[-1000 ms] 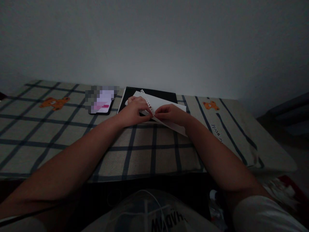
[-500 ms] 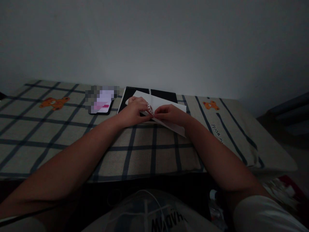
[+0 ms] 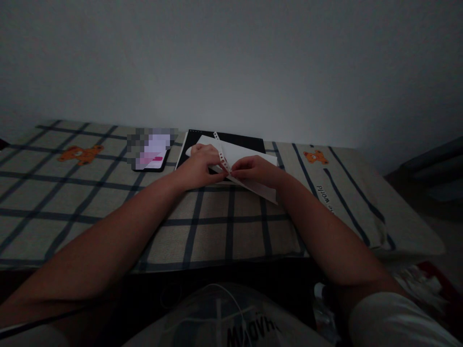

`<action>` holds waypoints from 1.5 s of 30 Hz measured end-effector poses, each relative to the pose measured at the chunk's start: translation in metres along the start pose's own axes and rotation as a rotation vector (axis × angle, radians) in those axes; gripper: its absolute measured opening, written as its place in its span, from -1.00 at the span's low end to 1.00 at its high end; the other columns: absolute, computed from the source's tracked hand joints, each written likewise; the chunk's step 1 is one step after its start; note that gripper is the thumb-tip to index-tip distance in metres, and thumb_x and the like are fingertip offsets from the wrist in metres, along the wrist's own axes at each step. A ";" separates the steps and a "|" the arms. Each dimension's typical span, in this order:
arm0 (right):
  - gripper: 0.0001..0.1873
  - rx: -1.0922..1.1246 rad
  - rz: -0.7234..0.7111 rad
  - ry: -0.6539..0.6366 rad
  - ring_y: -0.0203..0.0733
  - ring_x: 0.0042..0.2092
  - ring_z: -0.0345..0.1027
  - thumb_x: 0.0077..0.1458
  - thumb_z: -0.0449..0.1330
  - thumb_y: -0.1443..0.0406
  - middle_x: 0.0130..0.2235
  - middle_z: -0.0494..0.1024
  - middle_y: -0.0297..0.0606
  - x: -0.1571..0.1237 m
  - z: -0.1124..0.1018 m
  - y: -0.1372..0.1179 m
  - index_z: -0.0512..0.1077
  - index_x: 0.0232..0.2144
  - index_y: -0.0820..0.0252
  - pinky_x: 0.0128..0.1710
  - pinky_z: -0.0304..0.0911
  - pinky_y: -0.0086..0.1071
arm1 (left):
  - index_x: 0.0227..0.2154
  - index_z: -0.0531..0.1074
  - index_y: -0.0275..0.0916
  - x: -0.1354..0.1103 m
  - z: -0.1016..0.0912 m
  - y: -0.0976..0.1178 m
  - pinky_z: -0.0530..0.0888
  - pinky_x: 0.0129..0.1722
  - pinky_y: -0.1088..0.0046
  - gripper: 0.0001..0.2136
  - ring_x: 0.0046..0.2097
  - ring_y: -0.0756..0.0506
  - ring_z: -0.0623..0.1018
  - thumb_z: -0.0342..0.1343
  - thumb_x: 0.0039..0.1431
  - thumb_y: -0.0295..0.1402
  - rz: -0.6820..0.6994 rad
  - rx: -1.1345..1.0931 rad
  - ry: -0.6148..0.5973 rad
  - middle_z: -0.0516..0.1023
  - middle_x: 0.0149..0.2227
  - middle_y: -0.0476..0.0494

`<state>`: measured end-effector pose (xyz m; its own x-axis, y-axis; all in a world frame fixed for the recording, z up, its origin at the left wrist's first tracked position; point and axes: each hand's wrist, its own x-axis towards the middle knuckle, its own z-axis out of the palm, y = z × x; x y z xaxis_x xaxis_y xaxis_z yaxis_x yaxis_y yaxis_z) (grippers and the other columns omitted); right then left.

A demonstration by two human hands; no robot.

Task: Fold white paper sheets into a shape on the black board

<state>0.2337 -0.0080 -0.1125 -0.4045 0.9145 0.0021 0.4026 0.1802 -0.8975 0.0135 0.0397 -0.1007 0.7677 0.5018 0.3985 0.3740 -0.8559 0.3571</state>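
A white sheet of paper lies over a black notebook at the far side of a checked tablecloth. A narrow perforated strip with punched holes runs along the sheet's left edge and stands partly torn away. My left hand pinches that strip with closed fingers. My right hand rests on the sheet just to the right, its fingers pinched on the paper at the tear. The two hands nearly touch.
A phone with a lit screen lies to the left of the notebook. The checked cloth with bear prints covers the table, which ends at a plain wall. A white cable lies across my lap.
The perforated strip has shifted slightly between the frames as my fingers work at it. Both hands stay in almost the same place.
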 end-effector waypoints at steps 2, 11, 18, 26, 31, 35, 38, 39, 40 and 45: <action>-0.77 -0.010 -0.014 0.011 -0.24 -0.25 0.39 0.03 0.26 0.17 -0.28 0.59 -0.26 0.000 0.000 0.000 0.56 -0.30 0.18 -0.19 0.26 -0.32 | -0.38 0.56 -0.16 0.000 0.000 0.000 0.17 -0.01 0.24 -0.86 -0.16 -0.13 0.42 0.17 0.09 -0.24 0.010 -0.020 -0.010 0.50 -0.37 -0.05; -0.73 -0.041 -0.077 0.006 -0.23 -0.24 0.39 0.04 0.24 0.13 -0.28 0.57 -0.26 0.001 0.004 -0.001 0.53 -0.32 0.21 -0.19 0.26 -0.30 | -0.37 0.55 -0.16 0.000 0.001 -0.002 0.21 -0.05 0.27 -0.85 -0.18 -0.11 0.45 0.16 0.13 -0.23 0.047 -0.034 -0.029 0.53 -0.37 -0.06; -0.74 -0.036 -0.056 0.048 -0.21 -0.24 0.39 0.03 0.25 0.14 -0.29 0.57 -0.24 0.001 0.004 -0.001 0.54 -0.31 0.21 -0.20 0.27 -0.31 | -0.37 0.56 -0.17 0.000 0.002 -0.002 0.21 -0.03 0.25 -0.85 -0.16 -0.12 0.45 0.15 0.12 -0.24 0.043 -0.023 -0.004 0.55 -0.31 -0.07; -0.74 -0.046 -0.031 -0.004 -0.23 -0.26 0.40 0.03 0.25 0.14 -0.26 0.59 -0.25 0.001 -0.001 0.001 0.56 -0.29 0.20 -0.22 0.27 -0.32 | -0.36 0.56 -0.18 0.000 0.002 -0.001 0.20 -0.02 0.25 -0.86 -0.16 -0.12 0.44 0.16 0.10 -0.25 0.018 0.005 -0.020 0.52 -0.36 -0.07; -0.70 -0.057 -0.050 0.008 -0.24 -0.26 0.40 0.04 0.25 0.11 -0.28 0.59 -0.25 0.002 0.001 0.002 0.55 -0.29 0.21 -0.23 0.26 -0.33 | -0.35 0.56 -0.17 0.000 0.003 0.001 0.21 -0.03 0.23 -0.85 -0.15 -0.13 0.45 0.15 0.13 -0.24 0.032 -0.017 -0.028 0.54 -0.35 -0.08; -0.71 -0.067 -0.057 0.021 -0.25 -0.29 0.39 0.03 0.25 0.12 -0.32 0.57 -0.25 0.002 0.004 0.001 0.54 -0.33 0.25 -0.26 0.25 -0.34 | -0.37 0.55 -0.17 0.000 0.004 0.000 0.20 -0.02 0.22 -0.85 -0.17 -0.12 0.46 0.15 0.13 -0.24 0.042 -0.020 -0.024 0.55 -0.36 -0.07; -0.71 -0.072 -0.050 0.036 -0.24 -0.30 0.38 0.03 0.25 0.11 -0.33 0.57 -0.25 0.002 0.005 -0.001 0.54 -0.34 0.25 -0.27 0.25 -0.34 | -0.37 0.55 -0.18 0.000 0.005 -0.001 0.21 -0.03 0.23 -0.85 -0.18 -0.11 0.46 0.15 0.13 -0.25 0.048 -0.021 -0.020 0.54 -0.35 -0.07; -0.71 -0.064 -0.048 0.032 -0.24 -0.30 0.39 0.03 0.25 0.11 -0.32 0.57 -0.25 0.002 0.004 -0.001 0.54 -0.33 0.24 -0.26 0.26 -0.33 | -0.37 0.55 -0.18 0.000 0.005 -0.002 0.21 -0.04 0.23 -0.85 -0.19 -0.11 0.45 0.15 0.12 -0.25 0.042 -0.013 -0.018 0.53 -0.36 -0.07; -0.71 -0.051 -0.046 0.022 -0.24 -0.28 0.39 0.02 0.26 0.12 -0.30 0.58 -0.25 0.001 0.003 -0.001 0.55 -0.32 0.23 -0.24 0.26 -0.33 | -0.37 0.55 -0.18 0.000 0.004 -0.002 0.21 -0.04 0.23 -0.85 -0.19 -0.11 0.45 0.16 0.11 -0.25 0.031 -0.002 -0.015 0.53 -0.36 -0.07; -0.75 -0.005 -0.010 -0.018 -0.24 -0.27 0.41 0.01 0.27 0.18 -0.26 0.60 -0.25 0.000 -0.003 0.001 0.57 -0.28 0.20 -0.21 0.28 -0.32 | -0.41 0.55 -0.17 0.000 0.002 0.002 0.17 0.00 0.20 -0.88 -0.18 -0.12 0.43 0.17 0.07 -0.27 -0.006 0.032 -0.019 0.51 -0.38 -0.05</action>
<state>0.2369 -0.0065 -0.1122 -0.4230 0.9061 0.0029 0.4023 0.1907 -0.8954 0.0153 0.0380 -0.1013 0.7748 0.5051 0.3804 0.3951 -0.8564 0.3324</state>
